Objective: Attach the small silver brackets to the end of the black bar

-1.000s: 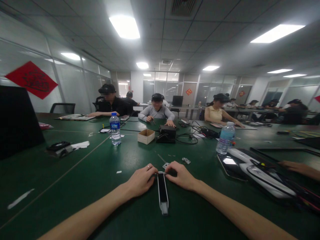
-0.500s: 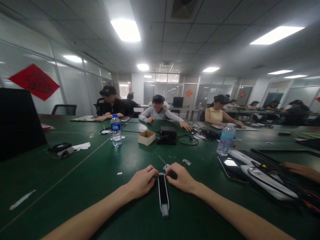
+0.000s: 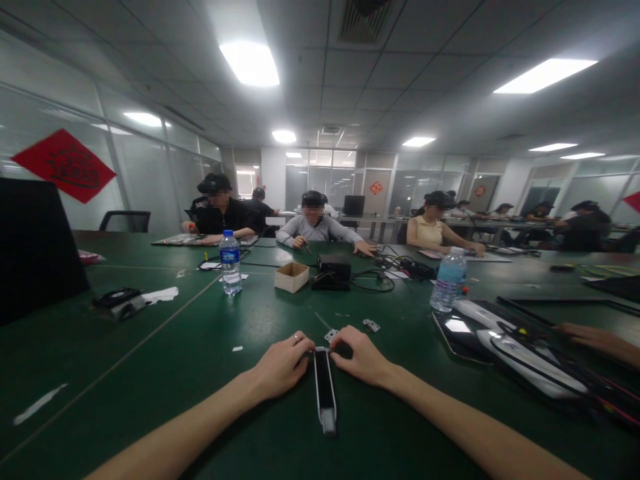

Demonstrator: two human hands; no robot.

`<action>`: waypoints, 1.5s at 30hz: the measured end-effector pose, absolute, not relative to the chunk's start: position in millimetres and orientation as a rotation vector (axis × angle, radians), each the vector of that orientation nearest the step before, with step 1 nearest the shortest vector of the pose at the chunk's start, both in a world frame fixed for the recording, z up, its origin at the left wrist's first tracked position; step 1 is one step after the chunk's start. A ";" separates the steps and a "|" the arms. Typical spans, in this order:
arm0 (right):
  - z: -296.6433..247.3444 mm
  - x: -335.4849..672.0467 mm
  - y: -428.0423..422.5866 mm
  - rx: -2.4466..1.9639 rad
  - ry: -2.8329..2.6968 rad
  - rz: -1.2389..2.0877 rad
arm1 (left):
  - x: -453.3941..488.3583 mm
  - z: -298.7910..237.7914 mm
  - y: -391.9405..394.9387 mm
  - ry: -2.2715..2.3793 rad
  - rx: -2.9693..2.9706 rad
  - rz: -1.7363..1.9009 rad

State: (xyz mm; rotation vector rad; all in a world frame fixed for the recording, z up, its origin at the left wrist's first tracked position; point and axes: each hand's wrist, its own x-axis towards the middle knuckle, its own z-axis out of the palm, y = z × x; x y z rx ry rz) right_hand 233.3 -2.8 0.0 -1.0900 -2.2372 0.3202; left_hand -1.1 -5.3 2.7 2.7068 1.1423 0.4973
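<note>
A long, narrow device (image 3: 325,387) with a black face, a white rim and a grey block at its near end lies on the green table in front of me. My left hand (image 3: 284,363) is closed at the left of its far end, thumb and fingers pinched together; a ring shows on one finger. From the other side, my right hand (image 3: 361,355) pinches the far end's right edge. The fingertips hide exactly what they grip there. Just beyond the hands lie a small metal plate with holes (image 3: 331,335) and a similar metal piece (image 3: 371,325).
Ahead stand an open cardboard box (image 3: 291,277), a black box-shaped unit (image 3: 331,272) with cables, and water bottles (image 3: 231,263) (image 3: 449,280). At right, a white-and-black casing (image 3: 530,363) lies by a co-worker's hand (image 3: 597,341). Several people sit across the table (image 3: 165,393).
My view has shifted slightly. Both hands stay pinched at the device's far end, and the device lies as before. A co-worker at the far left has raised a hand.
</note>
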 end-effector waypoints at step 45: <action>-6.2 317.6 50.4 -1.273 -2.546 -0.163 | -0.9 1.5 -3.3 1.106 2.726 0.511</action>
